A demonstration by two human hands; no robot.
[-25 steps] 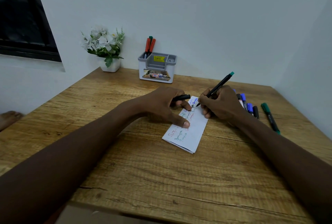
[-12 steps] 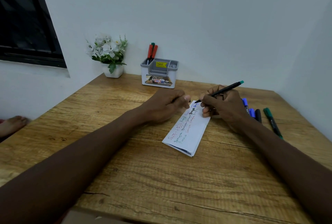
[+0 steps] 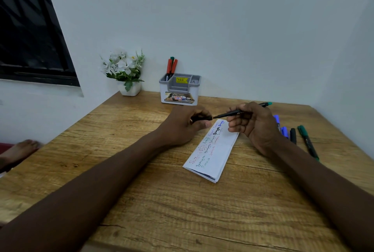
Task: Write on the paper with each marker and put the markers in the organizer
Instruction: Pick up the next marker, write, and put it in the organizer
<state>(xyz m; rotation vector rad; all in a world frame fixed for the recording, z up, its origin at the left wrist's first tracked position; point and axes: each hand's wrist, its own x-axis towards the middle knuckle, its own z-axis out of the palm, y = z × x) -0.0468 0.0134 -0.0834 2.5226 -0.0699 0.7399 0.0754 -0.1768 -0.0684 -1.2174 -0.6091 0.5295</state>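
Observation:
A folded white paper [image 3: 217, 154] with coloured handwriting lies on the wooden table [image 3: 182, 201]. Just above its far end, my right hand [image 3: 253, 124] grips a black marker [image 3: 234, 113] with a green end, held nearly level, tip pointing left. My left hand [image 3: 186, 125] holds the marker's black cap [image 3: 201, 118], its opening right at the marker's tip. The grey organizer [image 3: 180, 89] stands at the back by the wall, with red and green markers [image 3: 171, 67] upright in its left compartment.
Blue, black and green markers [image 3: 293, 135] lie on the table to the right of my right hand. A white pot of artificial flowers [image 3: 124, 73] stands left of the organizer. A dark window is at the upper left. A bare foot [image 3: 18, 151] shows beyond the table's left edge.
My right hand lifted the marker off the paper and turned it level. My left hand left the paper and brought the cap up to the marker's tip.

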